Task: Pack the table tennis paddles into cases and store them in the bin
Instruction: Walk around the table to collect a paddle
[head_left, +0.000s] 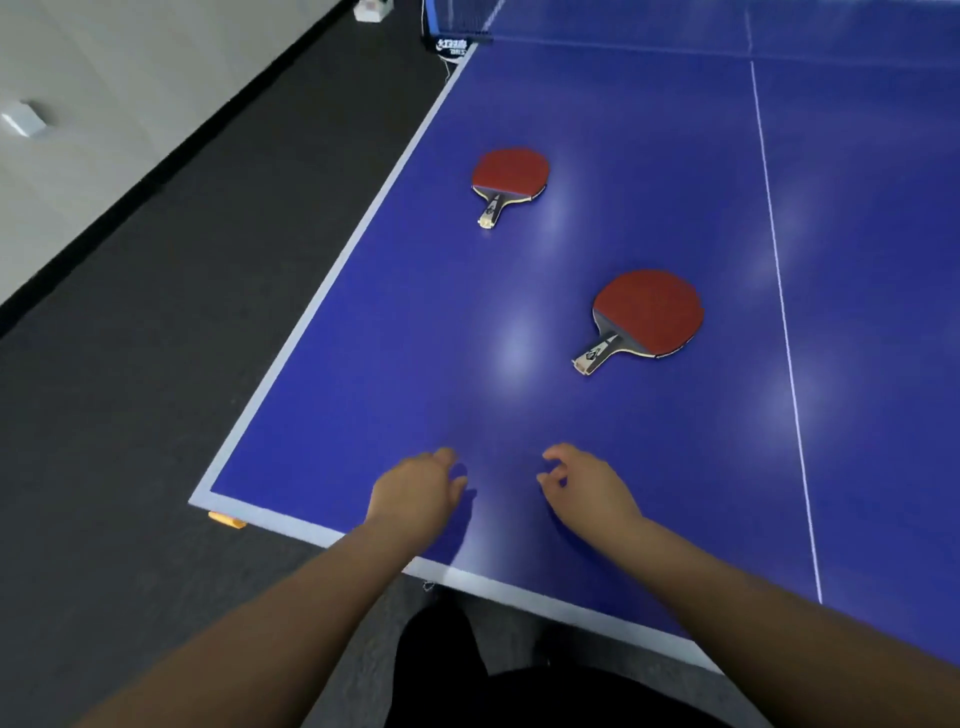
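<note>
Head view, looking down over the near left corner of a blue bench (649, 130) with white edge lines. Both bare forearms reach in from the bottom of the frame.

The left hand (415, 493) hovers just inside the near edge, its grip loosely curled and holding nothing; whether it touches the surface cannot be told. The right hand (587, 486) sits just beside it to the right, fingers (553, 454) relaxed and slightly bent, grip likewise empty. The two hands are near each other but apart.

The near paddle (647, 312) lies flat on the bench, well ahead of the right hand and slightly to its right, red rubber face up. Its handle points back and to the left, toward the hands. No contact with either grip.

The far paddle (510, 171) lies flat farther up the bench, ahead of the left hand and close to the left side line, red face up, handle pointing toward the near edge. It is well apart from the near paddle and from both hands.

At the far end, the net (457, 18) and its clamp post stand at the bench's left edge. Dark flooring (156, 364) runs along the left side; a small orange object (227, 519) shows beneath the bench's near corner.
</note>
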